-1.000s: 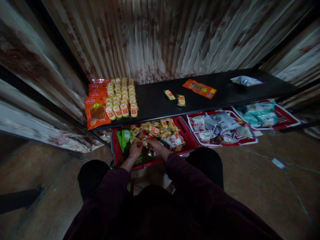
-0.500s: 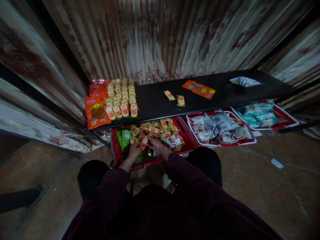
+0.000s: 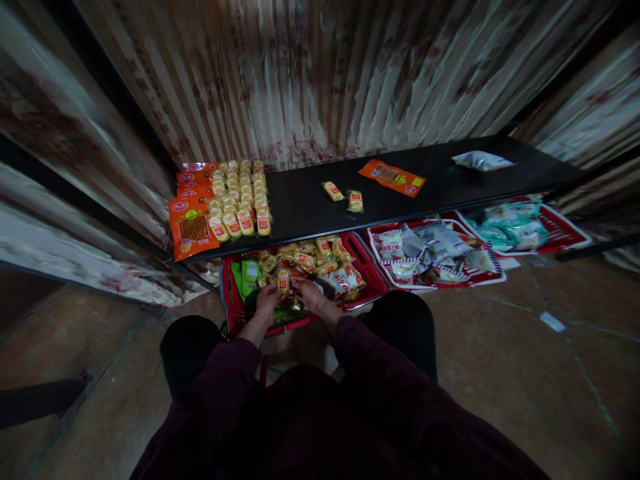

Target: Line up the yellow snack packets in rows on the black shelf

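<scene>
I see the left hand (image 3: 267,303) pinching a yellow packet (image 3: 283,282) from seven o'clock over the red basket (image 3: 379,285), but cannot tell whether the right hand (image 3: 309,295), at four o'clock, grips too, so that glossy packet could slip.

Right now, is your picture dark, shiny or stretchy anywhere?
Head view: dim all over, sleeves nearly black; same view, curtain stripes fan outward, upper-right pale packet gleams softly; head view, print on the yellow packet by the left hand too tiny to read.
</scene>
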`<state>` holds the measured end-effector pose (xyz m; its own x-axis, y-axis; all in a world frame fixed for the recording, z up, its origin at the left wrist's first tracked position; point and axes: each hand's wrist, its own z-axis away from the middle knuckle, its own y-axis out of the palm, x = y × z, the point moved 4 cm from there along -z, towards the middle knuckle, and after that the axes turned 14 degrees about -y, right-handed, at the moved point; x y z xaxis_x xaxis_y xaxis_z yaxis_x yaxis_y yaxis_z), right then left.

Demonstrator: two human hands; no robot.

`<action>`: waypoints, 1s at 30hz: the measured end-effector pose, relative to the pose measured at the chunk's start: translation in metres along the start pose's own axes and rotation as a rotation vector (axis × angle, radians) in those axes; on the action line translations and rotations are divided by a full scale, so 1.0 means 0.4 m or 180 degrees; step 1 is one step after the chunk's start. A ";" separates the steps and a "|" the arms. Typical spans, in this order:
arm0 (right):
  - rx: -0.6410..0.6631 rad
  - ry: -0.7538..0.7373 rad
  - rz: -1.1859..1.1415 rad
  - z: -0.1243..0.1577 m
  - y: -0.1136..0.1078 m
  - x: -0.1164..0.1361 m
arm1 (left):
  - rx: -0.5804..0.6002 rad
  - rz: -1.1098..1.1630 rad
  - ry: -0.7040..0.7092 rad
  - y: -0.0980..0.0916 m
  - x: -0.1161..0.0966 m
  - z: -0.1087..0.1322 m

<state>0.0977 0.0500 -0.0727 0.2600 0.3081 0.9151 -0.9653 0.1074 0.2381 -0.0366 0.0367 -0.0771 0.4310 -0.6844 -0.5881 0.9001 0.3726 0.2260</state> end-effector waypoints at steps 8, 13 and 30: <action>-0.0159 -0.0212 -0.0089 0.024 -0.012 -0.003 | 0.0014 0.0139 0.0094 0.012 0.001 0.035; -0.0022 -0.0394 -0.0287 0.033 -0.002 0.003 | -0.0080 0.0138 0.0130 0.021 0.001 0.046; 0.0048 -0.0929 0.0290 0.067 0.013 0.028 | 0.0039 0.0197 -0.0239 0.082 -0.010 0.085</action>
<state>0.0948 0.0286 -0.0526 0.1564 0.0311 0.9872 -0.9851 0.0771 0.1536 -0.0068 0.0306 -0.0410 0.4889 -0.7055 -0.5131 0.8721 0.4082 0.2697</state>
